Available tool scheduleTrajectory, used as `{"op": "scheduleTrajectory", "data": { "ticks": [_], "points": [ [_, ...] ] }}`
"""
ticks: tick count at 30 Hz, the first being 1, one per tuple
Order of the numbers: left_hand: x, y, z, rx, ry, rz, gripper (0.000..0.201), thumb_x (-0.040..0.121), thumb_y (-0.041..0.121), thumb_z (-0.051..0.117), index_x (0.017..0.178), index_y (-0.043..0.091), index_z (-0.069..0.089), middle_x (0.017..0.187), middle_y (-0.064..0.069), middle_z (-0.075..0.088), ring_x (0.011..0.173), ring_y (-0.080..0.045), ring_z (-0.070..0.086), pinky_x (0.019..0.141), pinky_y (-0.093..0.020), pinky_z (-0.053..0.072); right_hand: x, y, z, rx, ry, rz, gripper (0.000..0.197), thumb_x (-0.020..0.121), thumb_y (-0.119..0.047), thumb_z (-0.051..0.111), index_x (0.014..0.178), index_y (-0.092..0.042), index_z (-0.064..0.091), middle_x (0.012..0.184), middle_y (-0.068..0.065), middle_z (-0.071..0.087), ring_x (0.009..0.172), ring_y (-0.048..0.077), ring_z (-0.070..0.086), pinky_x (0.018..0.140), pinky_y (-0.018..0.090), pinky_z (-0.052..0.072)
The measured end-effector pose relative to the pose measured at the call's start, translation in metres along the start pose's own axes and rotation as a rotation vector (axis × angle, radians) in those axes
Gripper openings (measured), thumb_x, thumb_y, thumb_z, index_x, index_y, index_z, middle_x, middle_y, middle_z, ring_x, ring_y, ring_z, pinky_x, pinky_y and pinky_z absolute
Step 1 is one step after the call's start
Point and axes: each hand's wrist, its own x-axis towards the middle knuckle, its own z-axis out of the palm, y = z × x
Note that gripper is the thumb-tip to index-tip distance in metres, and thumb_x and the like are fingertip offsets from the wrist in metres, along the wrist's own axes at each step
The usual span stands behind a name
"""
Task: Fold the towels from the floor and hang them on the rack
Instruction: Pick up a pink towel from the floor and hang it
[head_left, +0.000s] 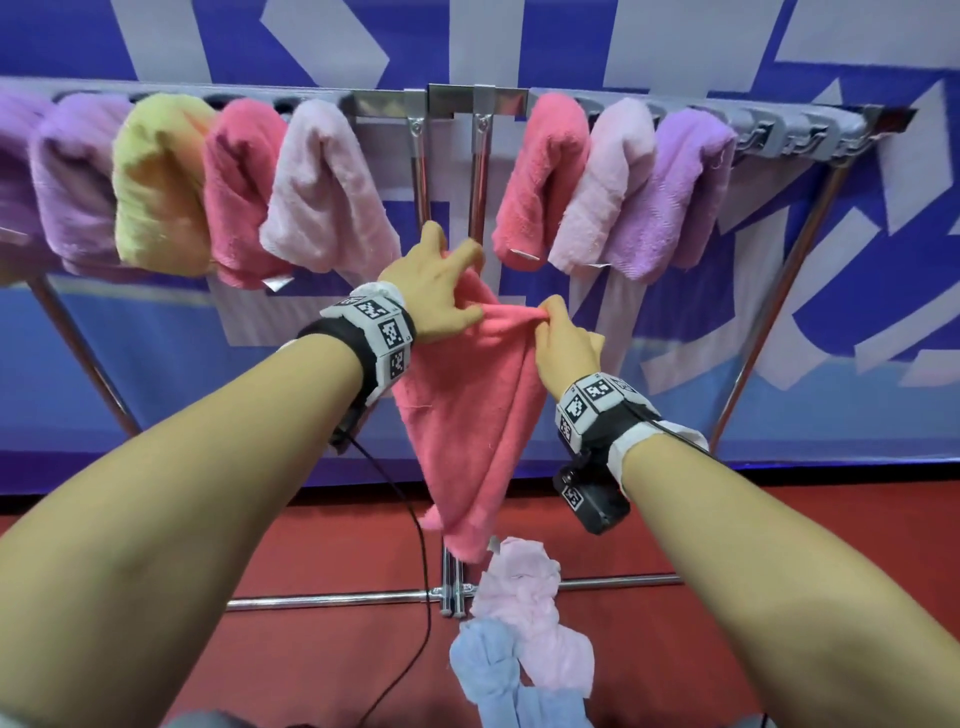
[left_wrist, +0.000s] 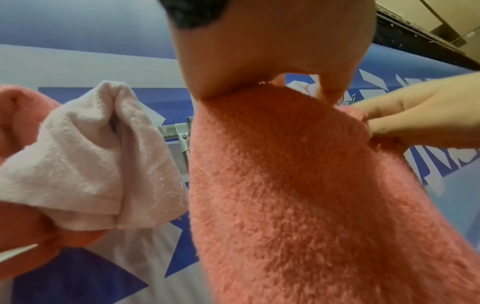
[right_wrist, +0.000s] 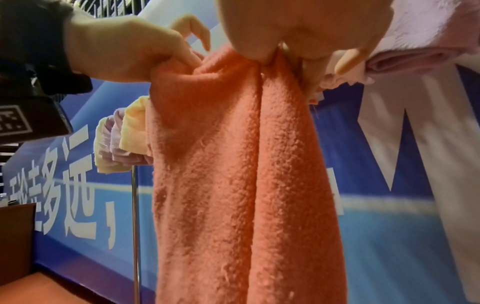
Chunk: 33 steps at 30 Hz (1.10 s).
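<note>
A coral-pink towel (head_left: 470, 415) hangs in the air in front of the rack (head_left: 452, 101), bunched at its top edge. My left hand (head_left: 436, 283) grips that top edge on the left, and my right hand (head_left: 558, 338) pinches it on the right. From the left wrist view the towel (left_wrist: 298, 195) drops from under my palm, with the right hand's fingers (left_wrist: 405, 119) at its edge. The right wrist view has the towel (right_wrist: 233, 174) hanging in long folds from both hands. On the floor below lie a pale pink towel (head_left: 524, 613) and a light blue towel (head_left: 488, 670), both crumpled.
Folded towels fill the rack: purple, yellow-green (head_left: 156, 182), coral and pale pink (head_left: 327, 187) on the left, coral (head_left: 545, 176), pale pink and purple on the right. Bare rail shows at the middle and far right (head_left: 805, 135). A blue banner stands behind; a black cable (head_left: 415, 545) hangs from my left wrist.
</note>
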Motion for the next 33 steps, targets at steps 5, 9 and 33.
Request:
{"op": "scheduleTrajectory", "data": {
  "ticks": [5, 9, 33],
  "points": [
    [-0.002, 0.004, 0.007, 0.14, -0.019, 0.097, 0.086, 0.048, 0.087, 0.038, 0.094, 0.018, 0.064, 0.104, -0.012, 0.04, 0.088, -0.024, 0.037, 0.081, -0.035, 0.04, 0.011, -0.007, -0.007, 0.108, 0.094, -0.075, 0.01, 0.091, -0.019, 0.045, 0.091, -0.02, 0.054, 0.076, 0.002, 0.065, 0.093, 0.035, 0.053, 0.071, 0.026, 0.015],
    [0.001, 0.019, 0.018, 0.148, 0.012, 0.018, 0.053, 0.075, 0.061, 0.06, 0.103, 0.016, 0.065, 0.116, -0.011, 0.043, 0.102, -0.029, 0.038, 0.083, -0.035, 0.032, 0.015, -0.024, -0.02, 0.249, 0.106, -0.164, 0.01, 0.082, -0.011, 0.059, 0.078, -0.02, 0.056, 0.059, -0.01, 0.05, 0.075, 0.018, 0.054, 0.076, 0.026, 0.022],
    [0.005, -0.003, -0.003, -0.049, 0.142, -0.078, 0.026, 0.09, 0.016, 0.047, 0.111, 0.011, 0.062, 0.098, -0.023, 0.057, 0.1, -0.036, 0.048, 0.081, -0.037, 0.034, 0.005, -0.028, -0.019, 0.161, 0.116, -0.044, 0.025, 0.097, -0.028, 0.043, 0.107, -0.019, 0.065, 0.098, 0.01, 0.07, 0.099, 0.031, 0.057, 0.091, 0.031, 0.028]
  ]
}}
